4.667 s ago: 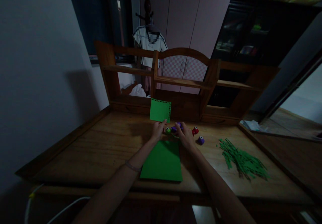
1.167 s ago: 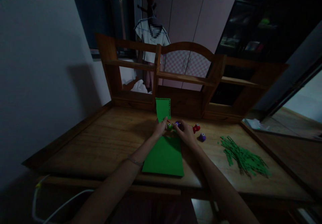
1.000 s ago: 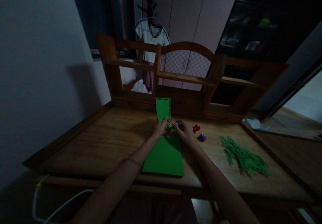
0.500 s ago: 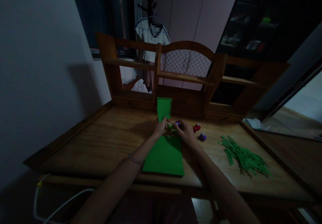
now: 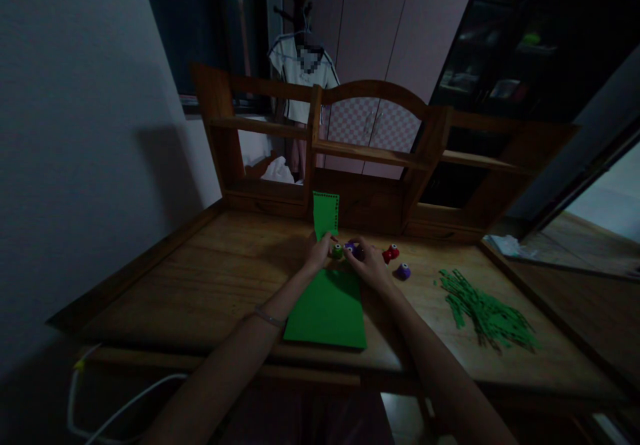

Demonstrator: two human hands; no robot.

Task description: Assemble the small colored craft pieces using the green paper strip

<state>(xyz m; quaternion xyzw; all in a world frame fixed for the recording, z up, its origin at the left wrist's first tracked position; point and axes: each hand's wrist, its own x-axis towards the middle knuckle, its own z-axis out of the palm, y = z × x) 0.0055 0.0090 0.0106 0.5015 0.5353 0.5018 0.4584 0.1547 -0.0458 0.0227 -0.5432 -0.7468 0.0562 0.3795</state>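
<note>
My left hand is closed on the lower end of a green paper strip, with thumb and fingers pinching it. Small dark marks like punched holes run along the strip's top and right edges. My right hand has its fingers wrapped round a small purple craft punch with a pale round spot. Between the hands sits a green craft punch, close to my left fingertips. Below them lies a stack of green paper. The fingers partly hide the purple punch.
Right of my right hand are a red craft punch and another purple punch. A heap of cut green paper strips lies farther right. Wooden shelves rise along the back of the desk. A white cable hangs lower left.
The top of the green strip has shifted slightly left. My right hand and the purple punch have moved very slightly; the other things stay put.
</note>
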